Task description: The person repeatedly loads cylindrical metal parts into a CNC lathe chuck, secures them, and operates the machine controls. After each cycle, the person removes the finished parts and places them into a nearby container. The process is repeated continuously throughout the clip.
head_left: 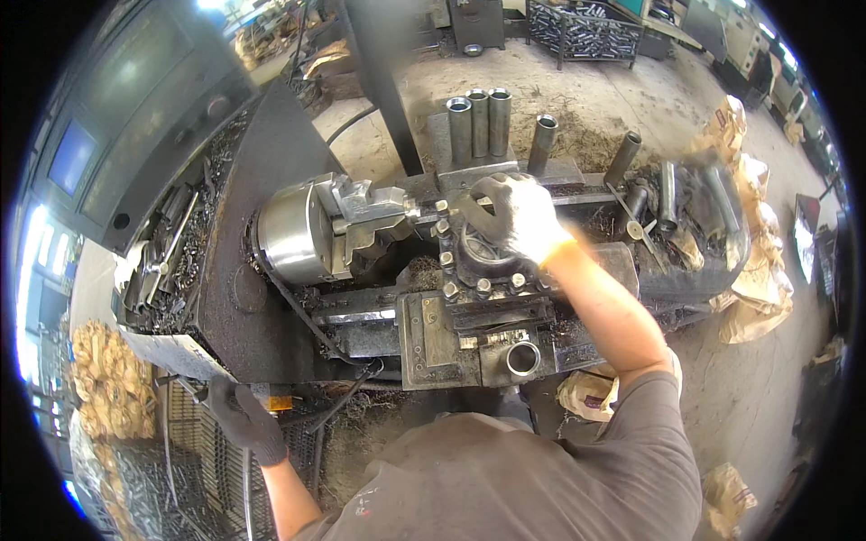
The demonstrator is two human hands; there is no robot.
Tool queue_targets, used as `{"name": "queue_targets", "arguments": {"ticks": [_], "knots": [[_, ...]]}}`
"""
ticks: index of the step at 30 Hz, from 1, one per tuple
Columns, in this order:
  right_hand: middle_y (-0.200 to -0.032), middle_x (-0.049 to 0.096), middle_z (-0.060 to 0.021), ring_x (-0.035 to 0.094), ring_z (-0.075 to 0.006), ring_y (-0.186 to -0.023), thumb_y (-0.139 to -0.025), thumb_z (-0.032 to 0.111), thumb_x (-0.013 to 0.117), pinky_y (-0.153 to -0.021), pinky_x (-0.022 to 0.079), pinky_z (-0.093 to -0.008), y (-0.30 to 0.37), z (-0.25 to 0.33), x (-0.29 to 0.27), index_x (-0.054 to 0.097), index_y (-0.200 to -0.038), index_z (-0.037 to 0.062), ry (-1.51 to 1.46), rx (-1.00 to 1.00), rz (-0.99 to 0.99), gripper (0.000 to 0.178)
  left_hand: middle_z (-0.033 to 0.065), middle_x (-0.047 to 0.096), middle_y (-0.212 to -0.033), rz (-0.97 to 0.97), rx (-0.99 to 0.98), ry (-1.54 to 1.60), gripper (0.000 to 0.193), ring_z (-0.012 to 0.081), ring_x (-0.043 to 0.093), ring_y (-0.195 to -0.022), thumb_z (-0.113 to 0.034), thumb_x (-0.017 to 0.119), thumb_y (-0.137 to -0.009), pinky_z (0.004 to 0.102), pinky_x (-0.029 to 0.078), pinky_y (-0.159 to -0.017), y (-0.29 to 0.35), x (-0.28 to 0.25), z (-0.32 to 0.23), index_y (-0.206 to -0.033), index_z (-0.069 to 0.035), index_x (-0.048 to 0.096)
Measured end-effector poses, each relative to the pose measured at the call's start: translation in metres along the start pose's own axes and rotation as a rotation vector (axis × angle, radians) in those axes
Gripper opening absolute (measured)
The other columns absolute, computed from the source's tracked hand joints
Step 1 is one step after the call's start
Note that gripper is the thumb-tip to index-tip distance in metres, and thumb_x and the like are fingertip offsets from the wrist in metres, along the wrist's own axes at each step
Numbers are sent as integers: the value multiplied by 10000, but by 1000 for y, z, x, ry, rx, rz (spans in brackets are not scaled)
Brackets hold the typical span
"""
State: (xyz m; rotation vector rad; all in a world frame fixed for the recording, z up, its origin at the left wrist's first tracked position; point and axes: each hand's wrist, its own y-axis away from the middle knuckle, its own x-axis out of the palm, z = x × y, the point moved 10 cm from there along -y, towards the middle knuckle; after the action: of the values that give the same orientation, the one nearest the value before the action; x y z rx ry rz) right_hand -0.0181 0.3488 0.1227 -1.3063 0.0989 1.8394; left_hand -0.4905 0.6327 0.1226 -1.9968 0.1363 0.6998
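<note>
My right hand (519, 215), in a pale glove with dark fingertips, is over the lathe's tool post (483, 257). Its thumb and bent fingers are apart, and I see nothing held between them. Bolts with square heads line the tool post's edge. To its left is the lathe chuck (298, 236), its stepped jaws (374, 203) facing the tool post. Low on the left, my left hand (245, 422) wears a dark glove. Its fingers close round the end of a short lever (187, 388) below the headstock, partly hidden by the glove.
Several metal tubes (499, 122) stand upright behind the tool post. One short tube (522, 359) sits on the carriage near me. More tubes and rods (667, 198) lie at the right end. Metal chips fill the headstock top (171, 243). Paper sacks (762, 270) stand right.
</note>
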Motion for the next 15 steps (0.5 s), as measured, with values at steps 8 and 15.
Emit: {"name": "queue_targets", "arguments": {"ticks": [8, 15], "knots": [[-974, 792, -182, 779, -351, -867, -950, 358, 734, -819, 614, -430, 9, -4, -5, 827, -1101, 108, -118, -16, -162, 306, 244, 656, -1408, 275, 342, -188, 618, 433, 641, -1274, -411, 639, -1026, 509, 501, -1085, -139, 71, -118, -1499, -24, 555], [-1000, 796, -168, 777, -329, -888, -997, 389, 699, -826, 604, -402, 3, -9, 0, 838, -1118, 133, -51, 105, -63, 316, 292, 612, -1471, 464, 39, -469, 869, 470, 639, -1303, -530, 533, -1033, 605, 500, -1057, -270, 142, -66, -1714, -121, 179]]}}
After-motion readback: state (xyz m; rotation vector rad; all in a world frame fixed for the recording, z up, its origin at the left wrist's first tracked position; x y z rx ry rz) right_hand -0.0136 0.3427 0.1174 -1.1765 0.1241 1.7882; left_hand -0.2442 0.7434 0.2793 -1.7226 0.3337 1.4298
